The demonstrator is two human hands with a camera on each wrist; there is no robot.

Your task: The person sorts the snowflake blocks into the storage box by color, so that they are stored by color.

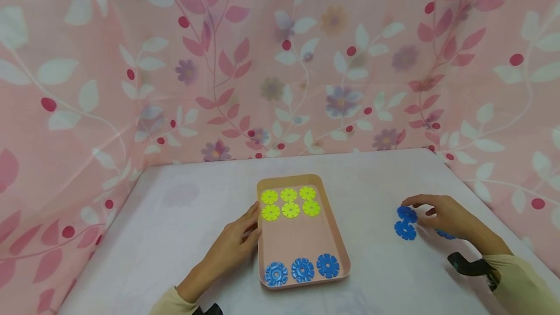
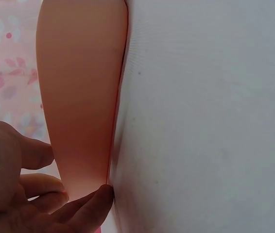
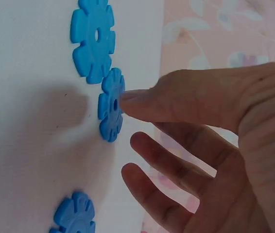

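Observation:
In the head view a shallow pink tray [image 1: 302,238] holds two rows of yellow-green notched discs [image 1: 290,209] and, along its near end, three blue notched discs [image 1: 303,270]. My left hand [image 1: 233,243] rests its fingers against the outer left wall of the tray; the left wrist view shows fingertips touching that wall [image 2: 81,92] and its lower edge. To the right of the tray, my right hand [image 1: 447,215] pinches a blue disc [image 3: 111,109], thumb on its face and the other fingers spread apart. The index finger's contact is partly hidden.
Another blue disc [image 1: 405,231] lies on the white tabletop [image 1: 372,183] just nearer than the pinched one. One more blue disc [image 1: 445,234] shows partly beneath the right hand. Pink floral cloth [image 1: 280,72] hangs behind and along both sides.

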